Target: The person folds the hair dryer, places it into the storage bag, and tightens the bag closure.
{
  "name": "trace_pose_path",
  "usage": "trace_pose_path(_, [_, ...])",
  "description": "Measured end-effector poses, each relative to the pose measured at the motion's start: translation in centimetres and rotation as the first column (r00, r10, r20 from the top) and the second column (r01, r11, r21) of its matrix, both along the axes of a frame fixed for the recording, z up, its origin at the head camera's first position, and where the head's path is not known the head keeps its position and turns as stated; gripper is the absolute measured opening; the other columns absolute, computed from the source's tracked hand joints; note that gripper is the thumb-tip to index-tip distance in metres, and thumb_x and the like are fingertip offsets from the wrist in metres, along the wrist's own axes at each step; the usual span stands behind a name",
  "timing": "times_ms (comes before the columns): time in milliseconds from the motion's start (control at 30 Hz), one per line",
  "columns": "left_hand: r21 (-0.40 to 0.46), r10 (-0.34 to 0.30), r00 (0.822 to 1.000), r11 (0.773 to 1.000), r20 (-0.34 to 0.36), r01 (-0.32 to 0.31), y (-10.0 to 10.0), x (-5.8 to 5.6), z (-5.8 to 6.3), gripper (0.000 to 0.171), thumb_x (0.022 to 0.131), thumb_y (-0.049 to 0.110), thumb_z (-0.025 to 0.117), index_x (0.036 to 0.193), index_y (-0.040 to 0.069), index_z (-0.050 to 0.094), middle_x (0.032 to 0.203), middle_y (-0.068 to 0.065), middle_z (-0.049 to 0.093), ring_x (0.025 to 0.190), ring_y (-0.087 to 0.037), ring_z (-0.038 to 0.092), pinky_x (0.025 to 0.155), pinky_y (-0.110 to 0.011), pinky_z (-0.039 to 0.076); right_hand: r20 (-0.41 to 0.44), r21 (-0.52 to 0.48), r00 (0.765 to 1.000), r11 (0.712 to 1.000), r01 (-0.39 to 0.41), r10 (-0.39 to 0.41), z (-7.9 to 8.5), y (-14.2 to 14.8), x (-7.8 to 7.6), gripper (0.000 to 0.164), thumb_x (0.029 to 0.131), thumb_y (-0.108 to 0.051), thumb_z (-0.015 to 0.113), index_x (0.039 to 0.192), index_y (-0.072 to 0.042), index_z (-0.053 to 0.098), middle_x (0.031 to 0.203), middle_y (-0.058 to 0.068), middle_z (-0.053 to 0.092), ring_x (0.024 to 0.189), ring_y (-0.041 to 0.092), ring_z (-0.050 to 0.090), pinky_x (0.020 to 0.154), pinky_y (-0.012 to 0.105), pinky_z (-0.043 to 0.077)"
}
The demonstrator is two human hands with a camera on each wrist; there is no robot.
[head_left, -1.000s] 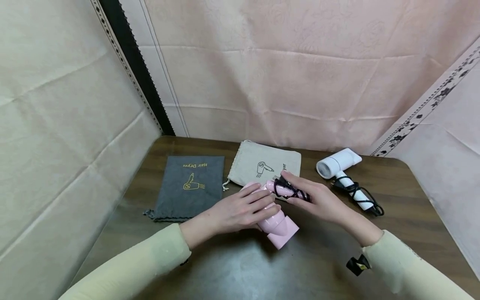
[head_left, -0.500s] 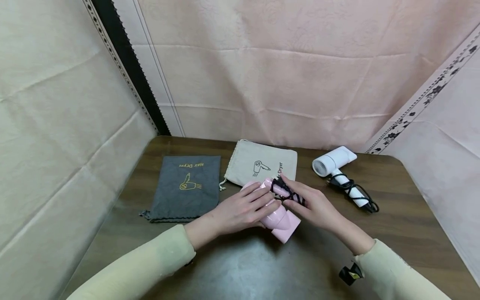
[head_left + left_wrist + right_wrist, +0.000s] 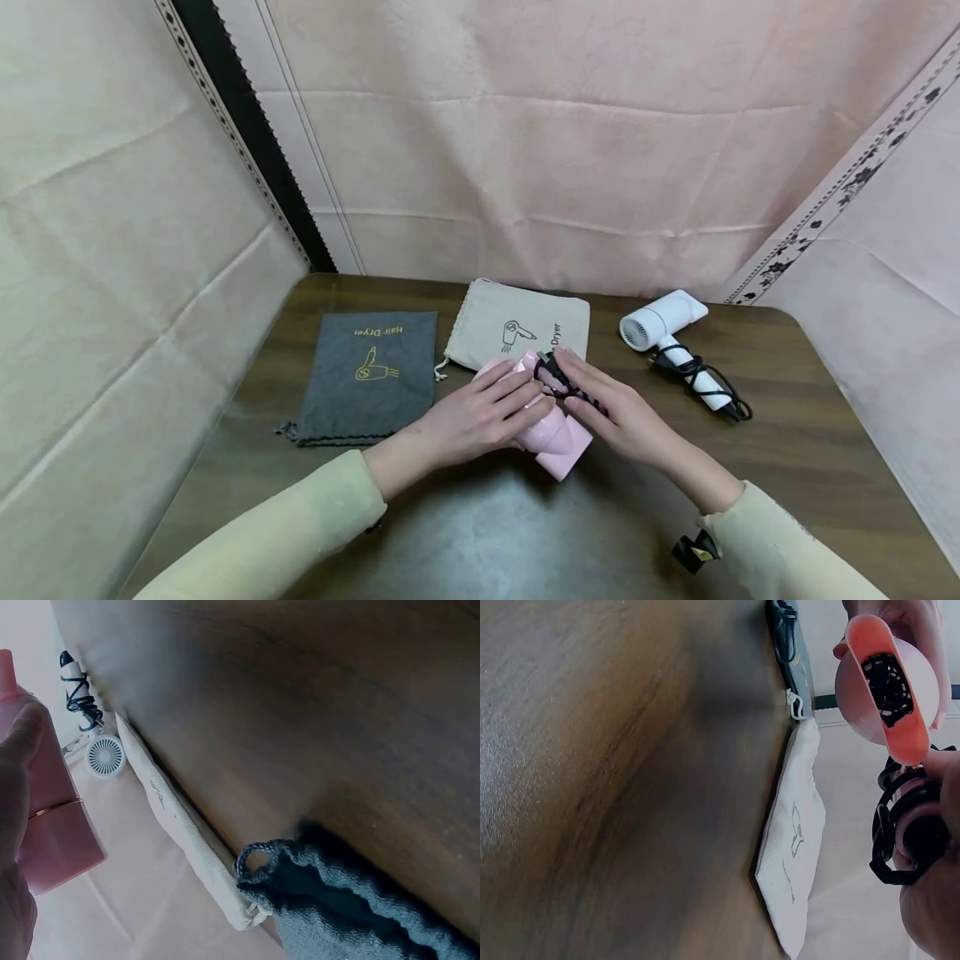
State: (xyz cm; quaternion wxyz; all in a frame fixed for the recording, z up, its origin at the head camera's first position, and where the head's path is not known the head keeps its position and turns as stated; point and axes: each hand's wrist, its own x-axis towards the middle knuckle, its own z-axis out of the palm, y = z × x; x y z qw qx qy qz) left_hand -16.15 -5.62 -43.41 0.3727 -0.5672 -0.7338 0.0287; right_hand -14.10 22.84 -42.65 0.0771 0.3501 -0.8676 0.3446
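Nearest, pale green sleeves (image 3: 300, 525) reach back from the left grip (image 3: 477, 421) and the right grip (image 3: 622, 412), with a small black piece (image 3: 693, 552) at the cuff behind the right one. The glossy brown tabletop (image 3: 480, 542) spreads beneath both. Between the grips, the pink hair dryer (image 3: 546, 431) is held above the tabletop: the left grip curls over its body, and the right grip holds its handle, fingers on one side and thumb on the other, about a wound black cord (image 3: 560, 375). The flat nozzle (image 3: 570, 452) juts nearward past the left fingertips. Left of the left grip and slightly beyond lies a dark grey drawstring bag (image 3: 408, 383), its gold lettering (image 3: 377, 331) upside down. Just beyond both grips lies a pale drawstring bag (image 3: 487, 321), partly hidden. Right of the right grip and farther off lies a white hair dryer (image 3: 663, 321), a second black cord (image 3: 694, 366) looped around it. Farthest hangs creased pinkish cloth (image 3: 525, 158).
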Motion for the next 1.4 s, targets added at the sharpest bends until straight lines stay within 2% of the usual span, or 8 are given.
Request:
trace_pose_path(233, [0.038, 0.04, 0.998, 0.998, 0.056, -0.042, -0.1, 0.0, 0.8, 0.065, 0.094, 0.051, 0.079, 0.142, 0.011, 0.063, 0.142, -0.007, 0.066, 0.133, -0.027, 0.062, 0.118, -0.046, 0.045, 0.001, -0.037, 1.0, 0.999, -0.016, 0.016, 0.4, -0.7, -0.2, 0.06, 0.107, -0.004, 0.06, 0.164, -0.009, 0.043, 0.169, 0.015, 0.041, 0.158, 0.022, 0.035, 0.123, 0.015, 0.023])
trace_pose_path(367, [0.008, 0.065, 0.997, 0.998, 0.048, -0.065, -0.1, 0.0, 1.3, 0.069, 0.091, 0.053, 0.081, 0.143, 0.012, 0.062, 0.143, -0.007, 0.065, 0.135, -0.027, 0.061, 0.12, -0.046, 0.043, 0.017, -0.055, 1.0, 0.998, -0.014, 0.015, 0.5, -0.7, -0.4, 0.059, 0.107, -0.004, 0.06, 0.164, -0.009, 0.044, 0.169, 0.013, 0.041, 0.157, 0.02, 0.036, 0.122, 0.015, 0.024])
trace_pose_path(533, [-0.022, 0.062, 0.997, 0.998, 0.04, -0.061, -0.3, -0.1, 1.4, 0.069, 0.091, 0.053, 0.081, 0.144, 0.013, 0.062, 0.144, -0.007, 0.065, 0.136, -0.027, 0.06, 0.121, -0.046, 0.042, 0.035, -0.049, 0.999, 0.999, -0.022, 0.024, 0.3, -0.6, -0.5, 0.06, 0.107, -0.005, 0.061, 0.164, -0.01, 0.043, 0.169, 0.016, 0.04, 0.157, 0.021, 0.035, 0.122, 0.014, 0.024])
trace_pose_path(700, [-0.028, 0.066, 0.996, 0.998, 0.066, -0.065, -0.7, -0.1, 1.6, 0.071, 0.09, 0.052, 0.083, 0.145, 0.013, 0.062, 0.145, -0.006, 0.065, 0.138, -0.028, 0.059, 0.122, -0.046, 0.041, 0.028, -0.036, 0.999, 0.999, -0.026, 0.027, 0.6, -0.5, -0.4, 0.061, 0.106, -0.006, 0.063, 0.164, -0.012, 0.045, 0.167, 0.018, 0.042, 0.157, 0.024, 0.037, 0.123, 0.015, 0.024])
trace_pose_path(867, [-0.054, 0.085, 0.99, 0.995, 0.111, -0.079, -1.4, 0.1, 1.8, 0.075, 0.088, 0.053, 0.085, 0.147, 0.013, 0.061, 0.146, -0.006, 0.064, 0.14, -0.028, 0.058, 0.121, -0.047, 0.042, 0.036, 0.005, 0.999, 1.0, -0.003, 0.003, 0.9, 0.1, -0.1, 0.061, 0.106, -0.009, 0.066, 0.163, -0.01, 0.045, 0.168, 0.012, 0.042, 0.156, 0.024, 0.038, 0.122, 0.013, 0.023])
trace_pose_path(1000, [-0.063, 0.097, 0.983, 0.994, 0.158, -0.088, -1.6, 0.6, 1.5, 0.079, 0.085, 0.053, 0.087, 0.148, 0.014, 0.061, 0.145, -0.006, 0.065, 0.138, -0.027, 0.059, 0.119, -0.047, 0.044, 0.054, 0.028, 0.998, 1.0, 0.014, -0.015, 1.3, 1.0, 0.0, 0.062, 0.106, -0.011, 0.066, 0.164, -0.01, 0.043, 0.17, 0.007, 0.04, 0.157, 0.022, 0.037, 0.121, 0.012, 0.022])
trace_pose_path(1167, [-0.047, 0.117, 0.966, 0.993, 0.231, -0.11, -1.4, 1.6, 0.5, 0.08, 0.083, 0.054, 0.086, 0.147, 0.012, 0.062, 0.14, -0.005, 0.066, 0.133, -0.026, 0.06, 0.115, -0.048, 0.047, 0.073, 0.073, 0.996, 0.996, 0.043, -0.049, 1.5, 1.8, 0.1, 0.066, 0.107, -0.016, 0.067, 0.167, -0.017, 0.04, 0.171, 0.005, 0.038, 0.157, 0.026, 0.037, 0.12, 0.011, 0.02])
trace_pose_path(1400, [-0.019, 0.194, 0.942, 0.98, 0.274, -0.197, -0.3, 3.0, -0.8, 0.081, 0.083, 0.057, 0.084, 0.145, 0.01, 0.062, 0.136, -0.005, 0.067, 0.128, -0.029, 0.061, 0.109, -0.047, 0.051, 0.09, 0.11, 0.994, 0.992, 0.056, -0.066, 1.3, 2.3, 0.2, 0.067, 0.107, -0.02, 0.068, 0.167, -0.018, 0.039, 0.172, 0.007, 0.037, 0.155, 0.033, 0.039, 0.12, 0.01, 0.019])
